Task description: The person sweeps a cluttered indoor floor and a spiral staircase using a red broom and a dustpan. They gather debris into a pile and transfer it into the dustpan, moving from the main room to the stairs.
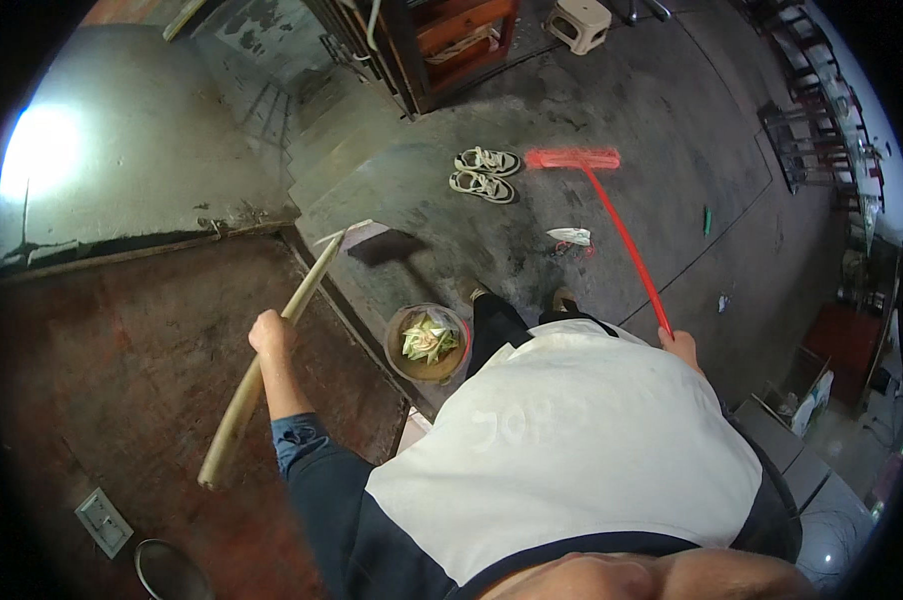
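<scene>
My left hand is closed around a thick pale wooden handle, held at a slant. At its far end is a flat, light-coloured head; whether it is a dustpan or a blade I cannot tell. In my right hand is the top of the red stick of a broom. The broom's red bristle head is on the concrete floor, beside a pair of black-and-white sneakers. A bucket with cut green leaves in it stands next to my leg.
A white scrap with red string and a small green object lie on the floor. Beyond are a wooden cabinet and a beige plastic stool. To the left spreads a reddish-brown surface; dark stools stand at right.
</scene>
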The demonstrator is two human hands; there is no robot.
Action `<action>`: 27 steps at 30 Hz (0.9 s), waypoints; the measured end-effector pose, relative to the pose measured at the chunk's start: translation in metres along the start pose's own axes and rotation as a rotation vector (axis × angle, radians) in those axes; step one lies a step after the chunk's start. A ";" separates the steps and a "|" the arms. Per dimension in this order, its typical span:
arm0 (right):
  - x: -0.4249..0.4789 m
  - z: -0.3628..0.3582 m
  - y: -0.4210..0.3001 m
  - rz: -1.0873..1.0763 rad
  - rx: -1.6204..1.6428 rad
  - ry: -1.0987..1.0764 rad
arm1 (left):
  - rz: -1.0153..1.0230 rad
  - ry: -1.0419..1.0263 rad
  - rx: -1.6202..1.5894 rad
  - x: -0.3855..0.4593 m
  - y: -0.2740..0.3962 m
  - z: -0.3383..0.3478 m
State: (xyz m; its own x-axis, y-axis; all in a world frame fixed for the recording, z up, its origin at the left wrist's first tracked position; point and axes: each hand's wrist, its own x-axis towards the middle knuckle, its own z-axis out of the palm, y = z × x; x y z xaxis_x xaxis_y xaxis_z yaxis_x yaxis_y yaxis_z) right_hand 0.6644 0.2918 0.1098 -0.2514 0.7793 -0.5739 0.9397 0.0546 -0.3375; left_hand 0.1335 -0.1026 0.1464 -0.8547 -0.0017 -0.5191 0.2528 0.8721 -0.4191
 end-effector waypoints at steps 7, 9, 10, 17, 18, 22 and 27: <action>0.048 -0.010 0.094 0.127 0.138 -0.094 | -0.092 -0.163 -0.226 -0.099 0.032 0.023; 0.061 -0.018 0.119 0.177 0.248 -0.222 | -0.087 -0.156 -0.303 -0.133 0.040 0.031; 0.067 -0.022 0.130 0.201 0.299 -0.287 | -0.038 -0.065 -0.299 -0.151 0.046 0.034; 0.097 -0.034 0.188 0.242 0.342 -0.526 | 0.154 -0.091 -0.302 -0.241 0.126 0.048; 0.103 -0.031 0.200 0.290 0.444 -0.549 | 0.105 -0.168 -0.384 -0.246 0.131 0.066; 0.115 -0.030 0.231 0.393 0.647 -0.525 | 0.081 -0.395 -0.663 -0.263 0.151 0.151; 0.106 0.006 0.301 -0.090 -0.106 -0.354 | 0.000 -0.689 -0.902 -0.324 0.160 0.217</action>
State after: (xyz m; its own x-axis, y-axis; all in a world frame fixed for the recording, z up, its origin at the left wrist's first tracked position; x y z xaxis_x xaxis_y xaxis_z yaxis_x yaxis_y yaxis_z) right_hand 0.9192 0.3871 -0.0569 -0.3812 0.5057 -0.7739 0.9243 0.1915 -0.3301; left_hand 0.5490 -0.0684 0.0860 -0.3527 -0.0277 -0.9353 -0.4048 0.9057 0.1258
